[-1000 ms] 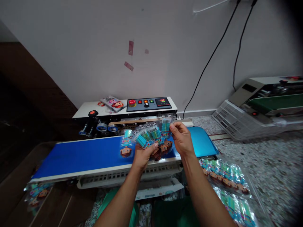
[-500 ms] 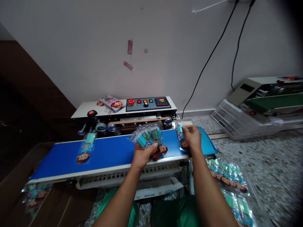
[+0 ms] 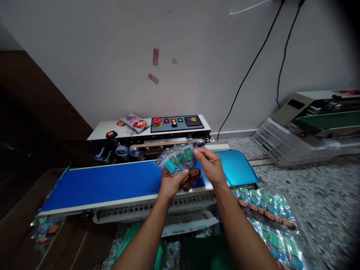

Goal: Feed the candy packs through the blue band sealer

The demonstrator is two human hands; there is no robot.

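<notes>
A fan of clear plastic packets (image 3: 180,159), with turquoise-and-green contents and brown cartoon heads at the bottom, is gripped in my left hand (image 3: 171,185). The thumb presses across the packets' front. My right hand (image 3: 209,163) has its thumb and index finger pinched at the right-hand edge of the fan, on the outermost packet. Both hands are over the blue conveyor belt (image 3: 112,185) of a band sealing machine (image 3: 118,131). Part of the sealing band is hidden behind the fan.
A control panel (image 3: 177,123) with lit digits tops the machine. More packets (image 3: 267,208) lie in rows at lower right. A cardboard box (image 3: 67,240) with packets stands below the belt's left end. A second sealer (image 3: 323,112) rests on a white crate (image 3: 281,144).
My right hand has left the packet at the belt's right end and moved left to the fan. The packet lying on the belt's left part has travelled off toward the left end.
</notes>
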